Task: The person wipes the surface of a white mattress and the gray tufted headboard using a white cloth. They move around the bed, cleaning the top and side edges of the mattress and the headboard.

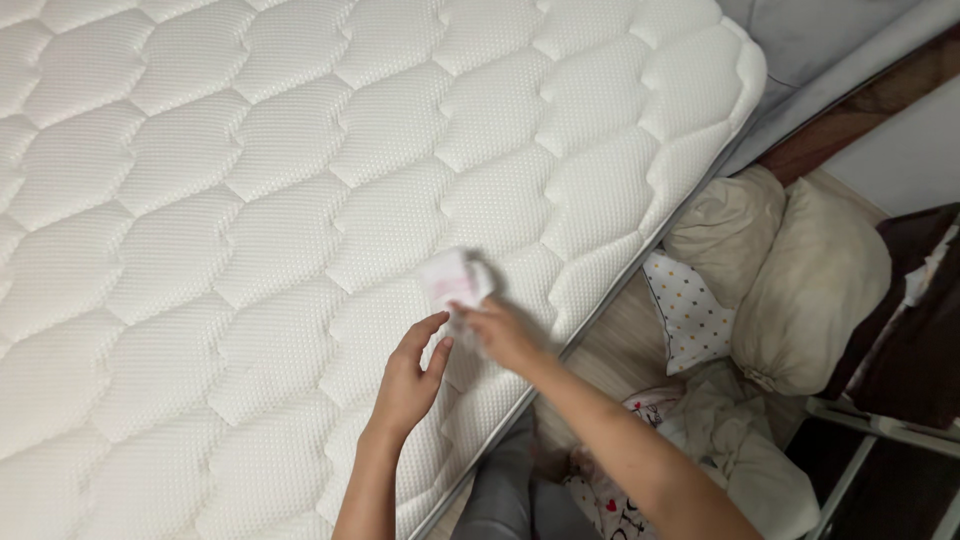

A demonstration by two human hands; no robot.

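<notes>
Across the left and centre of the frame: bare white quilted mattress [250,200]. Lower centre, left hand [408,380] open, fingers loose, holding nothing. Right hand [500,332] just beside it pinches a small blurred white cloth [455,280] against the mattress. Right edge: beige pillows [800,270] on floor.
</notes>
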